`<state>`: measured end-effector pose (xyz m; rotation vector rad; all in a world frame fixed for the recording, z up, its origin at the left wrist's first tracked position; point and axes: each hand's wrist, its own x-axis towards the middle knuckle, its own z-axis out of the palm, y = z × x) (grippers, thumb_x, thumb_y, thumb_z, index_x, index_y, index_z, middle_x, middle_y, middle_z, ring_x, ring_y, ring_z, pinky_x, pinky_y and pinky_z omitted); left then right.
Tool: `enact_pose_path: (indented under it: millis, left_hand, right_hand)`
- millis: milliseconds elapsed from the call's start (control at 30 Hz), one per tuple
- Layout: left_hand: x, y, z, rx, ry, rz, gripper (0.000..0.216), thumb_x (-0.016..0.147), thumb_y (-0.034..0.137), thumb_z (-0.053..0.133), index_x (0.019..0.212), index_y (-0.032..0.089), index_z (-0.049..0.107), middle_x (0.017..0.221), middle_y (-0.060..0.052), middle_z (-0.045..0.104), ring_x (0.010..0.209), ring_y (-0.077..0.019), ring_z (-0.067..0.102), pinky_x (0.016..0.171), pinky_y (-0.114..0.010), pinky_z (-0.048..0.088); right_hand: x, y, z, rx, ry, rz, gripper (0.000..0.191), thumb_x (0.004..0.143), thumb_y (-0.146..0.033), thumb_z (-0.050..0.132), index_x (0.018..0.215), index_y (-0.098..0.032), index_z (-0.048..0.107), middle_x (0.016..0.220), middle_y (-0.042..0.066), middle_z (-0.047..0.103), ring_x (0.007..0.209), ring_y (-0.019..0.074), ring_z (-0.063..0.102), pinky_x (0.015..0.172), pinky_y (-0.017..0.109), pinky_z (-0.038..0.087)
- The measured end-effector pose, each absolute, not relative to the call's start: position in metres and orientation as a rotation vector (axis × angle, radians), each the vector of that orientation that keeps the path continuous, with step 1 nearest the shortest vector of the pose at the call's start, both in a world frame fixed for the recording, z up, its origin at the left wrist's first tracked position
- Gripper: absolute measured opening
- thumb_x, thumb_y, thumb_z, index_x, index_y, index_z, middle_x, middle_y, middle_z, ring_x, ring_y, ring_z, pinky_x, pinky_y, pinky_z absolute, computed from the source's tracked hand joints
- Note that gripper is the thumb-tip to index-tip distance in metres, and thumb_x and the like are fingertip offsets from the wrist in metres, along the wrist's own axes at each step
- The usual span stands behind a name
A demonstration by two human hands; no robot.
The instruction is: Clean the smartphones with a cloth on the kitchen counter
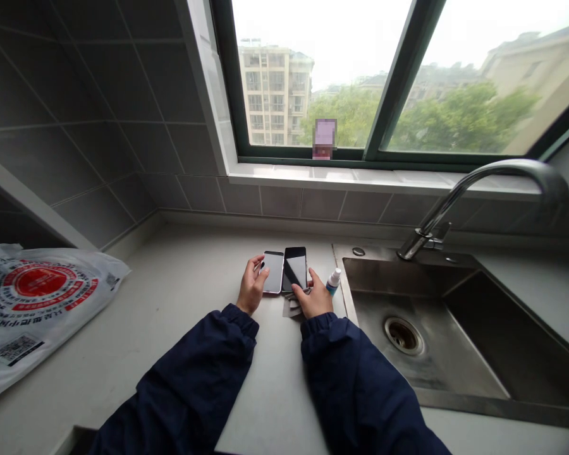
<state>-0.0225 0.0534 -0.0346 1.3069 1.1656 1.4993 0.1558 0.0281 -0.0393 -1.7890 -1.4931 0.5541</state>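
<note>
Left hand [252, 287]: pinches pale-screened smartphone [274, 273] at its 9 o'clock edge.
Right hand [317, 297]: pinches black smartphone [296, 265] from 5 o'clock.
Smartphone axes: near 12-to-6, side by side.
Spray bottle [334, 281]: 2 o'clock from right hand, the nearer hand.

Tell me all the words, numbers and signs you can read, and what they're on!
Plastic bag: dark and red printing, including Chinese characters, too blurred to quote surely.
Red round logo on the bag: writing too small to read.
QR code on the bag: a sign, but no readable words.
Spray bottle: label too small to read.
Left phone, right phone: no writing that I can see.
</note>
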Motion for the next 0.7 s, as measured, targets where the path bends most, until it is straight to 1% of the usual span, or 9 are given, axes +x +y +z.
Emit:
enact_pose_path:
  millis: [133,200,267,333,433,533,700]
  left_hand:
    - [-0.022,0.053,-0.033,1.298,1.165,1.491,0.037,0.089,0.036,0.058,0.121,0.020,0.055,0.137,-0.014,0.053,0.134,-0.0269,0.046,0.115,-0.043,0.032]
    - [-0.023,0.054,-0.033,1.289,1.168,1.487,0.037,0.089,0.037,0.057,0.121,0.019,0.055,0.137,-0.014,0.053,0.134,-0.0263,0.046,0.115,-0.042,0.032]
    - [-0.023,0.054,-0.033,1.284,1.166,1.479,0.037,0.089,0.037,0.056,0.121,0.018,0.055,0.138,-0.015,0.053,0.134,-0.0263,0.046,0.114,-0.042,0.032]
    - [-0.023,0.054,-0.033,1.288,1.157,1.465,0.038,0.089,0.038,0.055,0.122,0.018,0.054,0.139,-0.015,0.052,0.134,-0.0265,0.046,0.113,-0.042,0.033]
    - [-0.021,0.052,-0.032,1.315,1.129,1.439,0.040,0.089,0.038,0.056,0.124,0.019,0.054,0.140,-0.014,0.052,0.136,-0.0257,0.044,0.114,-0.041,0.031]
    - [-0.020,0.050,-0.030,1.335,1.115,1.424,0.040,0.089,0.038,0.055,0.125,0.019,0.054,0.140,-0.013,0.053,0.137,-0.0250,0.043,0.115,-0.040,0.030]
    - [-0.019,0.048,-0.031,1.319,1.199,1.458,0.041,0.092,0.041,0.053,0.127,0.021,0.056,0.142,-0.012,0.051,0.138,-0.0267,0.041,0.116,-0.041,0.029]
  right_hand:
    - [0.155,0.028,-0.044,-1.618,-1.481,0.593,0.061,0.084,-0.037,0.058,0.141,-0.016,0.052,0.097,0.006,0.071,0.075,0.0186,0.065,0.077,0.031,0.052]
    - [0.152,0.028,-0.045,-1.518,-1.466,0.612,0.054,0.085,-0.035,0.055,0.136,-0.018,0.057,0.098,0.005,0.072,0.074,0.0169,0.065,0.077,0.030,0.053]
    - [0.149,0.028,-0.046,-1.434,-1.431,0.622,0.045,0.087,-0.034,0.052,0.127,-0.018,0.064,0.102,0.005,0.073,0.082,0.0175,0.066,0.082,0.030,0.053]
    - [0.146,0.027,-0.047,-1.378,-1.374,0.624,0.040,0.089,-0.033,0.048,0.118,-0.016,0.068,0.108,0.007,0.072,0.094,0.0194,0.067,0.089,0.032,0.052]
    - [0.142,0.025,-0.048,-1.341,-1.267,0.615,0.040,0.091,-0.035,0.043,0.111,-0.013,0.069,0.111,0.011,0.071,0.104,0.0216,0.065,0.094,0.035,0.050]
    - [0.138,0.019,-0.050,-1.310,-1.195,0.606,0.039,0.092,-0.037,0.043,0.109,-0.013,0.070,0.108,0.011,0.071,0.102,0.0220,0.066,0.094,0.036,0.050]
    - [0.133,0.010,-0.043,-1.211,-1.157,0.633,0.037,0.092,-0.040,0.047,0.107,-0.016,0.071,0.104,0.009,0.071,0.098,0.0216,0.065,0.093,0.037,0.050]
